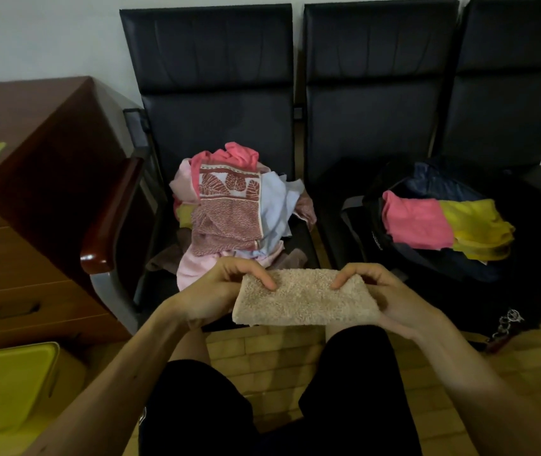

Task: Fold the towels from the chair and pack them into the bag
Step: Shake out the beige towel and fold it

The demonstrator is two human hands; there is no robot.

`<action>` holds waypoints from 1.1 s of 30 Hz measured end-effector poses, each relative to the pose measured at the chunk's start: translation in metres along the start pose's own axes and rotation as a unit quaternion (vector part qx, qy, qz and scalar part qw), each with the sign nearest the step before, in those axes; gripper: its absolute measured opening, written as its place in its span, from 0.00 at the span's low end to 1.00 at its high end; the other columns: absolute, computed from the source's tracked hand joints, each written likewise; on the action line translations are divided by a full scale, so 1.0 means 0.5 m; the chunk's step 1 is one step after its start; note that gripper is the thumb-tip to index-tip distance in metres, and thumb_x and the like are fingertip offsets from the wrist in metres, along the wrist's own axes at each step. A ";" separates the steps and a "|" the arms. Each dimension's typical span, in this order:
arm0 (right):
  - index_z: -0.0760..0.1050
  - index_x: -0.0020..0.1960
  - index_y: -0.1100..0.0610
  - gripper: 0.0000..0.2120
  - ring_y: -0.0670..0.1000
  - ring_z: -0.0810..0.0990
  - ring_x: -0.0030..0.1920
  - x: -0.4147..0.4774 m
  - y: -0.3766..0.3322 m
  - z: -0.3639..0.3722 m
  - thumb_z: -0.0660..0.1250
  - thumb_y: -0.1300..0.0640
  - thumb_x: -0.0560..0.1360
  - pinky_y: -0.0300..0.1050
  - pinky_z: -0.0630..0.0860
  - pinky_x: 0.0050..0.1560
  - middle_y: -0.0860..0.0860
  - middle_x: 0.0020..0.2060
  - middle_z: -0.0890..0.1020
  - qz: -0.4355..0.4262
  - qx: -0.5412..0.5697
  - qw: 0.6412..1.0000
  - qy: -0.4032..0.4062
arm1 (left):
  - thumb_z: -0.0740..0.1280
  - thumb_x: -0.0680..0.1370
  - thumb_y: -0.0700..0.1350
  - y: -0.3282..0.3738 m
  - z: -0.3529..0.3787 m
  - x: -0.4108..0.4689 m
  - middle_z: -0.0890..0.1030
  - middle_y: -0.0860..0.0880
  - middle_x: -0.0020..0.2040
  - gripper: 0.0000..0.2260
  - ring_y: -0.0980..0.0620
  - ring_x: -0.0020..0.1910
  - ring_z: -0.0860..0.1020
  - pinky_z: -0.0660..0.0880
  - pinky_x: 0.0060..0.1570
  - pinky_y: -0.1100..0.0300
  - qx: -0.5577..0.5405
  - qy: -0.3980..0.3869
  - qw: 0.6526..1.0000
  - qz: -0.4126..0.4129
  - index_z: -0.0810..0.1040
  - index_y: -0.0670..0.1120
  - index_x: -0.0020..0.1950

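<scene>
A beige terry towel (pixel 305 299), folded into a narrow rectangle, is held level above my knees. My left hand (pixel 216 291) pinches its left end and my right hand (pixel 391 294) pinches its right end, thumbs on top. A loose pile of towels (pixel 232 209), pink, pale blue and a red leaf-patterned one, lies on the left black chair (pixel 216 77). On the middle chair seat an open dark bag (pixel 440 255) holds a folded pink towel (pixel 415 220) and a folded yellow towel (pixel 476 227).
A brown wooden desk with drawers (pixel 22 225) stands at the left, touching the chair's wooden armrest (pixel 111 218). A yellow bin lid (pixel 9 386) sits at the lower left. A third black chair (pixel 519 77) is at the right. A keyring (pixel 506 324) hangs from the bag.
</scene>
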State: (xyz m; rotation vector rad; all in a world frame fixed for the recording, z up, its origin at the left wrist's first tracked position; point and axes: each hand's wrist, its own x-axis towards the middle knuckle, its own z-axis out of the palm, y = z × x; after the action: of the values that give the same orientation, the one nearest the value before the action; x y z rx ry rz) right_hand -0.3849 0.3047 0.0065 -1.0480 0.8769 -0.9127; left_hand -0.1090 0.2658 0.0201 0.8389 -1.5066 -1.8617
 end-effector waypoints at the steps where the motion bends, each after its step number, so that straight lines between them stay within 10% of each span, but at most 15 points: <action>1: 0.84 0.43 0.59 0.09 0.57 0.83 0.51 -0.003 0.004 -0.011 0.77 0.55 0.66 0.47 0.80 0.46 0.58 0.50 0.83 0.001 0.018 1.000 -0.008 | 0.65 0.73 0.32 -0.001 0.003 0.004 0.86 0.42 0.50 0.13 0.45 0.51 0.85 0.81 0.48 0.58 0.003 0.002 1.000 -0.002 0.87 0.44 0.43; 8: 0.75 0.57 0.63 0.39 0.58 0.81 0.53 -0.032 0.033 -0.061 0.75 0.31 0.62 0.50 0.81 0.43 0.59 0.58 0.79 0.041 0.089 0.995 0.014 | 0.66 0.77 0.30 -0.036 0.045 0.072 0.84 0.40 0.55 0.11 0.40 0.55 0.82 0.81 0.51 0.53 0.054 0.049 0.997 -0.001 0.84 0.44 0.50; 13: 0.79 0.58 0.48 0.16 0.48 0.83 0.51 -0.060 0.043 -0.118 0.75 0.50 0.72 0.44 0.79 0.50 0.53 0.55 0.81 0.062 -0.090 0.982 0.152 | 0.59 0.80 0.27 -0.044 0.112 0.135 0.85 0.46 0.53 0.16 0.49 0.51 0.84 0.80 0.45 0.61 0.085 0.034 0.996 -0.022 0.83 0.42 0.53; 21: 0.76 0.59 0.52 0.16 0.49 0.84 0.50 -0.092 0.094 -0.258 0.74 0.58 0.73 0.38 0.78 0.43 0.54 0.52 0.83 0.040 -0.085 0.949 0.302 | 0.55 0.77 0.43 -0.099 0.191 0.278 0.83 0.42 0.49 0.19 0.43 0.47 0.79 0.77 0.44 0.52 -0.133 0.006 0.969 -0.210 0.86 0.41 0.46; 25: 0.74 0.61 0.52 0.18 0.48 0.82 0.49 -0.112 0.133 -0.334 0.74 0.55 0.73 0.36 0.77 0.38 0.52 0.51 0.82 0.046 -0.139 0.927 0.345 | 0.75 0.74 0.45 -0.181 0.242 0.352 0.80 0.47 0.47 0.06 0.53 0.46 0.79 0.75 0.42 0.62 0.088 -0.013 0.982 -0.165 0.82 0.45 0.48; 28: 0.73 0.60 0.49 0.19 0.48 0.82 0.47 -0.116 0.140 -0.411 0.75 0.54 0.73 0.37 0.76 0.38 0.50 0.48 0.82 0.047 -0.192 0.907 0.371 | 0.76 0.74 0.43 -0.214 0.280 0.427 0.77 0.53 0.51 0.16 0.59 0.47 0.76 0.74 0.43 0.68 0.255 -0.048 0.956 -0.138 0.75 0.46 0.59; 33: 0.73 0.58 0.48 0.17 0.43 0.79 0.47 -0.092 0.068 -0.573 0.75 0.56 0.73 0.35 0.74 0.41 0.44 0.46 0.80 0.018 -0.273 0.865 0.421 | 0.74 0.76 0.50 -0.211 0.341 0.620 0.81 0.54 0.42 0.07 0.58 0.41 0.79 0.80 0.42 0.55 0.370 -0.063 0.924 -0.078 0.80 0.49 0.50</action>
State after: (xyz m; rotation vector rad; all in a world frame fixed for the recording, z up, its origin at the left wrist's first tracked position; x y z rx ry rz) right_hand -0.6563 0.2638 -0.0929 -1.0896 1.9711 -1.1382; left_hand -0.4415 0.1481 -0.0890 1.2107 -2.3392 -1.4479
